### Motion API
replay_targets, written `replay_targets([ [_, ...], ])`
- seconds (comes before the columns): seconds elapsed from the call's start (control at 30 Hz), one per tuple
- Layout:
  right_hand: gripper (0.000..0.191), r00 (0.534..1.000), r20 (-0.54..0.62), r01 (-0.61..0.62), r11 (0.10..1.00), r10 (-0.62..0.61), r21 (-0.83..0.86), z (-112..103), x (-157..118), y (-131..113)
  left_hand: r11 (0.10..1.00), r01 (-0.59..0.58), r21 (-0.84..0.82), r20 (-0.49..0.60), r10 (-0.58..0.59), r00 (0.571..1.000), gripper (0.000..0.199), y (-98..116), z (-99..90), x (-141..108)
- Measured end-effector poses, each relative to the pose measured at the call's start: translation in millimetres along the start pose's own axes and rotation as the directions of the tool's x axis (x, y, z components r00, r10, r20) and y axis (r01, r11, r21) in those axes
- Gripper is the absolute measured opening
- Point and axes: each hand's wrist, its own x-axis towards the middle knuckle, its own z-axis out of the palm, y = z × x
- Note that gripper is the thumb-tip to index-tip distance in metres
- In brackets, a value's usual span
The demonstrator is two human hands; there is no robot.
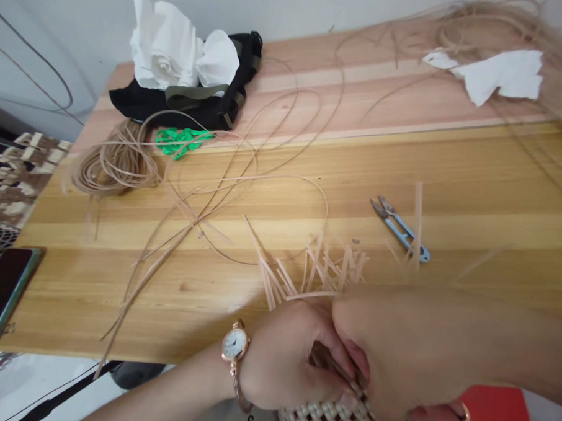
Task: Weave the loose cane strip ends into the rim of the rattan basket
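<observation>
A woven piece (332, 420) of pale strands lies at the bottom edge, with several strip ends (325, 268) sticking up beyond the hands. My left hand (297, 357), below a wrist with a gold watch (235, 344), is closed with thumb and fingers pinching a strand at the weave. Reaching in from the right, my right hand (381, 364) presses close against the left one at the same spot. Its fingers curl down onto the weave and are partly hidden; a ring shows on one. What it grips cannot be made out.
Blue thread snips (403, 231) lie right of centre. Loose strands curve across the wooden table (201, 331) from a coil (118, 160). A black bag (230, 99) bears white tissue (167, 47); green string (179, 141) is beside it. A phone (7, 291) rests far left, a red item (505, 412) lower right.
</observation>
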Motion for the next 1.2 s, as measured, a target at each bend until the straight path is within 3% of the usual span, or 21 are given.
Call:
replay_targets([
  [0.1, 0.025, 0.983, 0.102, -0.146, 0.987, 0.152, -0.064, -4.4, 2.0, -5.1, 1.000, -0.002, -0.010, -0.010, 0.002, 1.000, 0.009, -1.5, 0.2, -0.8],
  [0.3, 0.018, 0.985, 0.158, -0.077, 0.994, 0.065, 0.074, -4.7, 1.2, 7.2, 0.999, -0.018, 0.037, -0.073, 0.020, 0.997, 0.010, -5.3, -0.7, -1.9],
  [0.4, 0.019, 0.995, 0.093, -0.056, 0.988, 0.043, 0.141, -2.9, -1.2, 15.2, 0.998, -0.017, 0.052, -0.078, 0.021, 0.997, 0.010, -7.0, -1.5, -1.9],
  [0.53, 0.019, 0.995, 0.058, 0.068, 0.978, -0.081, 0.196, -1.5, -3.1, 21.1, 0.998, -0.002, 0.057, -0.073, 0.006, 0.997, 0.010, -7.4, -2.1, -2.1],
  [0.8, 0.021, 0.991, -0.080, 0.106, 0.994, -0.103, 0.032, 3.1, -4.5, 22.8, 0.995, -0.007, 0.096, -0.052, 0.012, 0.999, 0.009, -8.4, -3.5, -3.0],
  [0.87, 0.017, 0.977, -0.119, 0.175, 0.984, -0.179, -0.044, 4.5, -3.7, 26.3, 0.995, -0.014, 0.095, -0.029, 0.016, 0.999, 0.010, -9.5, -4.3, -2.5],
  [1.03, 0.011, 0.877, -0.248, 0.367, 0.906, -0.413, -0.210, 9.9, -0.9, 32.0, 0.987, -0.082, 0.137, -0.015, 0.085, 0.996, 0.019, -13.6, -5.1, -0.8],
  [1.2, 0.012, 0.897, -0.217, 0.348, 0.917, -0.386, -0.193, 16.5, 0.4, 32.4, 0.989, -0.057, 0.138, 0.038, 0.052, 0.998, 0.025, -16.4, -4.2, -0.9],
])
